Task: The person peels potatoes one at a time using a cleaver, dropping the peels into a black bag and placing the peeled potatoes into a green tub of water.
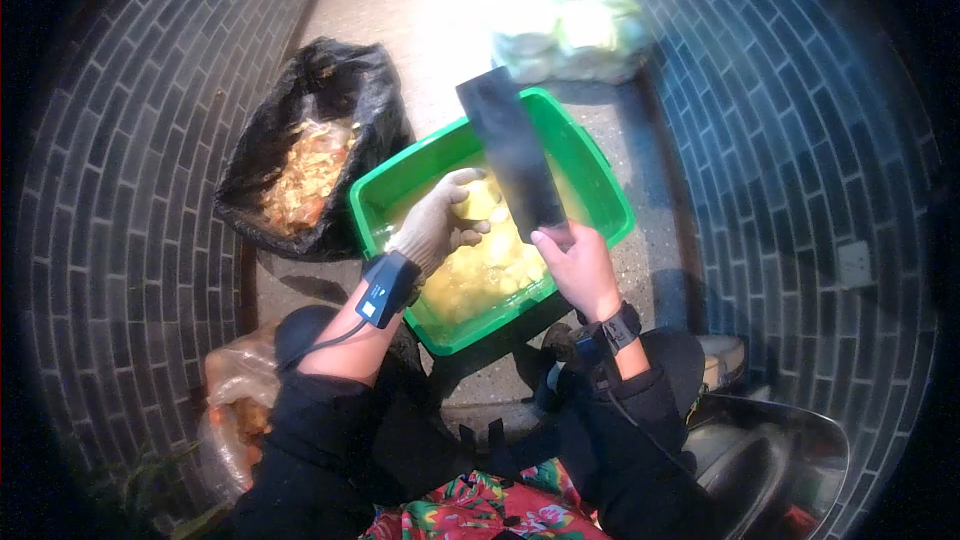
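My left hand [436, 220], in a pale glove, is closed around a pale yellow peeled potato [477, 202] above the green tub [373, 202]. Thumb and fingers of my right hand [580, 268], which is bare, grip the near end of a long, dark, flat rectangular plate [512, 155]. This plate slants away from me over the tub and hides part of its contents. Below both hands, yellow peeled potato pieces [480, 275] lie in cloudy water in the tub.
Left of the tub stands a black plastic bag [365, 75] holding peelings [308, 175]. A clear bag [240, 370] sits near my left knee. At the far right is a plastic-wrapped green bundle [575, 35]. A metal basin [800, 430] lies at lower right. Brick walls [800, 140] flank both sides.
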{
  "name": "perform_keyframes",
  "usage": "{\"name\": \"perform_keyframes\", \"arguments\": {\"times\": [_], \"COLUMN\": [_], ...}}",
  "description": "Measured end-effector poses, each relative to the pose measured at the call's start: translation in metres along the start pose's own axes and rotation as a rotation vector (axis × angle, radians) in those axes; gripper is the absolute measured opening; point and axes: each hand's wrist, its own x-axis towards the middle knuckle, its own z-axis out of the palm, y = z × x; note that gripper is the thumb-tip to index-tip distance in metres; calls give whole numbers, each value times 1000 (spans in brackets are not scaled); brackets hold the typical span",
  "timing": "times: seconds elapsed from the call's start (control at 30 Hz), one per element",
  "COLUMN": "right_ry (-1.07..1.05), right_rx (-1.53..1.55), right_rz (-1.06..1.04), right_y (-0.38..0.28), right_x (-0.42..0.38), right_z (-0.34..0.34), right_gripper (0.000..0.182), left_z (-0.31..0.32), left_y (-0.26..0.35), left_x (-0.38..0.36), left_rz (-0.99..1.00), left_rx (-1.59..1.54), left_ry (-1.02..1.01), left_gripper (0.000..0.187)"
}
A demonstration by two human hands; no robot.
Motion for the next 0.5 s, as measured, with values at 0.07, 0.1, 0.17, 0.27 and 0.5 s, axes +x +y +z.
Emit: {"name": "perform_keyframes", "arguments": {"times": [0.07,0.1,0.17,0.27,0.5], "right_ry": [-11,-8,-7,-5,-33], "right_rx": [-5,11,25,-103,-246], "right_rz": [-9,-31,-53,-104,-14], "right_y": [0,2,5,2,-6], "right_x": [-1,-1,-2,-6,-7], "right_z": [3,5,9,17,25], "right_gripper": [23,22,22,21,22], "left_z": [1,6,14,16,10], "left_y": [3,4,8,7,-7], "left_x": [-1,-4,-8,-11,-9], "left_rz": [8,22,36,21,-110], "left_rx": [-88,-101,-117,-101,-196], "left_ry": [-74,-43,-10,16,30], "left_gripper": [44,44,45,33,27]}}
